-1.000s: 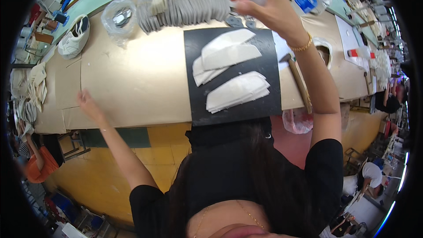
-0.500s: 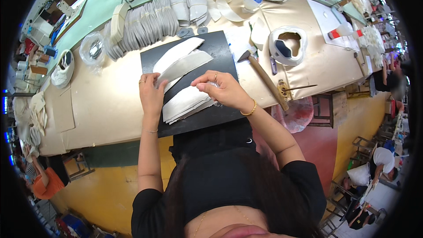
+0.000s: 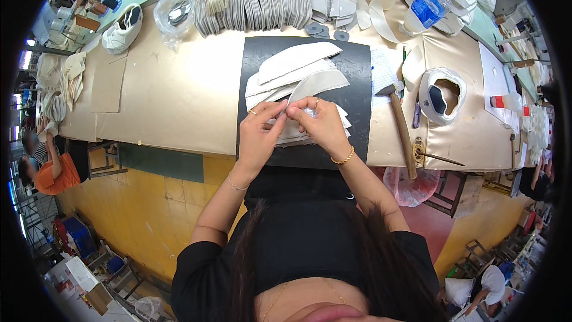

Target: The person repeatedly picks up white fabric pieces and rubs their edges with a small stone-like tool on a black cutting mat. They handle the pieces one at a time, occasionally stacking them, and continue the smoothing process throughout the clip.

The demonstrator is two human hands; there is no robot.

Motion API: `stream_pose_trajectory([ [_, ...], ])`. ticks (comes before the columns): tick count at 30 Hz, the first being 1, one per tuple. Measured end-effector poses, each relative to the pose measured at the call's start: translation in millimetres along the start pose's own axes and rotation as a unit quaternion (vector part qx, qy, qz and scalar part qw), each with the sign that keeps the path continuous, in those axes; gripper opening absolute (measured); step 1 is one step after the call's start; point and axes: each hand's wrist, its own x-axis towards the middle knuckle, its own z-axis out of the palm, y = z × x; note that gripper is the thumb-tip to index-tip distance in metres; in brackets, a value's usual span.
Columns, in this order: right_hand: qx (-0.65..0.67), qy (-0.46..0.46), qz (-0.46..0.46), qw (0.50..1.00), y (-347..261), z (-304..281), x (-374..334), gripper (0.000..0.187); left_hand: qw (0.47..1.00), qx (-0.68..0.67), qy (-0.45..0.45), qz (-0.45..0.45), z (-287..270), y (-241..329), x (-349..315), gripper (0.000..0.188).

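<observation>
My left hand (image 3: 261, 134) and my right hand (image 3: 320, 125) meet over the black mat (image 3: 357, 62). Fingertips of both pinch the near end of a curved pale-grey fabric piece (image 3: 322, 81). Its far end slants up to the right, over a pile of similar white pieces (image 3: 298, 59). A second stack of white pieces (image 3: 344, 120) lies beneath my hands, mostly covered by them. Something clear and shiny shows by my right palm, too small to make out. Whether the fingers hold anything else at the pinch is hidden.
Right of the mat lie a hammer (image 3: 403, 131), a purple-handled tool (image 3: 416, 114), an awl-like spike (image 3: 441, 158) and a white shoe upper (image 3: 442, 96). Bundled grey pieces (image 3: 262, 1), a plastic bag (image 3: 174, 18) and bottles (image 3: 426, 11) line the back. Another white shoe (image 3: 123, 28) stands left.
My right hand has come over to my left, and both now pinch the near end of the curved fabric piece. The whole view has shifted, with the table appearing further right.
</observation>
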Motion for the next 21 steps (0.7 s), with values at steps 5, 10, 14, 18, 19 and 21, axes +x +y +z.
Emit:
stream_pose_trajectory([
  [5,0.032,-0.01,0.025,0.999,-0.8,-2.0,2.4,0.022,0.999,0.031,-0.006,0.011,-1.2,3.5,1.2,0.025],
  [10,0.055,-0.047,0.034,0.997,-1.4,-8.8,3.5,0.02,0.988,-0.125,-0.023,-0.092,-2.9,-1.8,3.5,0.022],
  [14,0.104,-0.069,0.043,0.991,-5.9,-12.5,4.4,0.019,0.967,-0.205,-0.051,-0.143,-6.7,3.9,7.3,0.021],
  [18,0.113,-0.081,0.055,0.989,-9.3,-13.1,5.0,0.017,0.944,-0.257,-0.073,-0.193,-13.5,1.9,7.7,0.026],
  [19,0.098,-0.084,0.049,0.99,-7.6,-15.5,3.7,0.017,0.939,-0.264,-0.079,-0.207,-13.2,3.8,7.4,0.026],
  [21,0.067,-0.096,0.033,0.993,-6.0,-16.6,2.7,0.017,0.929,-0.278,-0.086,-0.23,-9.6,8.8,9.7,0.028],
])
